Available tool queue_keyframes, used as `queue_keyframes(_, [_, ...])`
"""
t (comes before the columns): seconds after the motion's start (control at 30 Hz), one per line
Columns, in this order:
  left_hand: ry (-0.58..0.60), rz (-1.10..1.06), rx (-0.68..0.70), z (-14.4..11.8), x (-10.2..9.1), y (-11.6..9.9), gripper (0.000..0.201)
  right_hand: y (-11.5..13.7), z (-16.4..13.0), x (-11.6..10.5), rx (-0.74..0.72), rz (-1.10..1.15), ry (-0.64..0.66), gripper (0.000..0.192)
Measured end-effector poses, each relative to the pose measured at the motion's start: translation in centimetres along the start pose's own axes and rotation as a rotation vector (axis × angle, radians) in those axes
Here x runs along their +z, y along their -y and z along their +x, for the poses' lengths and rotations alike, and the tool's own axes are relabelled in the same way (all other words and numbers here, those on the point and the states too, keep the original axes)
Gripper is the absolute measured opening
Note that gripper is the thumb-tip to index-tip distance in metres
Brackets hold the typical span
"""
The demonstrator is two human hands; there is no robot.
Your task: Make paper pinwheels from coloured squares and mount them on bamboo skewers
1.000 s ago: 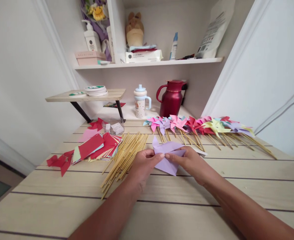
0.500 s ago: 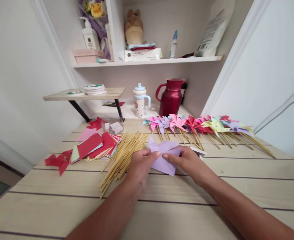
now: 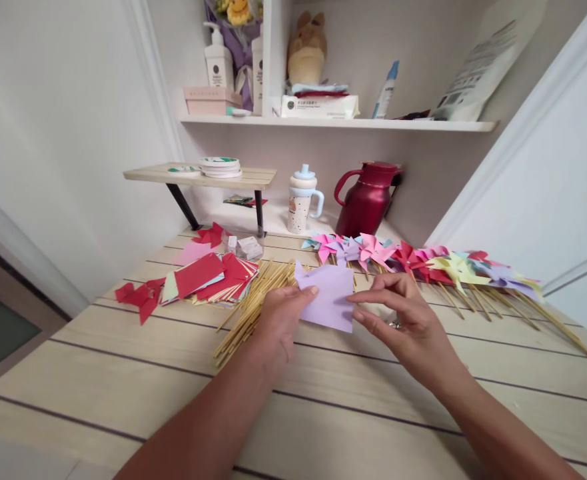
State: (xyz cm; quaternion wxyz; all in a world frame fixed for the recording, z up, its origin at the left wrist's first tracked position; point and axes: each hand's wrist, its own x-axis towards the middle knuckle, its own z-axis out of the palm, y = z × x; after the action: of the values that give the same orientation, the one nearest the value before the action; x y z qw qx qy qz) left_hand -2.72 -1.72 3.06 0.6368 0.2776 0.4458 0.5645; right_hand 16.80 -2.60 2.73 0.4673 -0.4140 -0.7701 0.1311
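Note:
A lilac paper piece (image 3: pixel 329 295), partly folded, is held just above the wooden table (image 3: pixel 123 393). My left hand (image 3: pixel 278 320) pinches its left edge with the thumb on top. My right hand (image 3: pixel 408 320) hovers at the paper's right edge with fingers spread, its fingertips near or just touching the paper. A bundle of thin wooden sticks (image 3: pixel 253 300) lies left of the paper, under my left hand. Behind it a row of finished paper pinwheels (image 3: pixel 423 260) on sticks stretches to the right.
A stack of red and coloured paper squares (image 3: pixel 208 277) lies at left, with red cut pieces (image 3: pixel 140 297) beside it. A small clear box (image 3: pixel 246 247), a lidded cup (image 3: pixel 303 200) and a dark red jug (image 3: pixel 368 200) stand at the back. Walls close in on both sides.
The view has shifted, so everything sits further right. My right hand has let go of the lilac paper and opened its fingers; the paper now looks flatter in my left hand.

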Motion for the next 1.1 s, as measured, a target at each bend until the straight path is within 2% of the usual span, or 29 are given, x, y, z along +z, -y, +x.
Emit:
queue_keyframes(0.2, [-0.017, 0.000, -0.035, 0.0, 0.2, -0.3, 0.017, -0.7, 0.0, 0.5, 0.034, -0.014, 0.065, 0.020])
queue_keyframes(0.37, [-0.009, -0.009, -0.041, -0.1, 0.2, -0.3, 0.021, 0.0, -0.1, 0.5, 0.014, 0.018, 0.109, 0.023])
queue_keyframes(0.5, [0.058, -0.005, -0.041, -0.1, 0.1, 0.0, 0.031, 0.5, -0.3, 0.6, 0.021, 0.047, 0.131, 0.026])
queue_keyframes(0.6, [0.110, 0.019, -0.015, -0.2, 0.0, 0.3, 0.037, 0.5, -0.3, 0.7, 0.039, 0.087, 0.116, 0.022])
queue_keyframes(0.8, [0.139, 0.173, 0.077, -1.0, 0.4, 0.5, 0.031, 0.3, -0.2, 0.8, 0.140, 0.198, 0.081, 0.006])
queue_keyframes(0.93, [0.128, 0.266, 0.102, -1.9, 0.8, 0.3, 0.025, 0.4, -0.1, 0.9, 0.220, 0.192, 0.080, 0.012])
queue_keyframes(1.1, [0.112, 0.258, 0.094, -1.9, 0.8, 0.1, 0.026, 0.8, 0.0, 0.9, 0.288, 0.231, 0.109, 0.021])
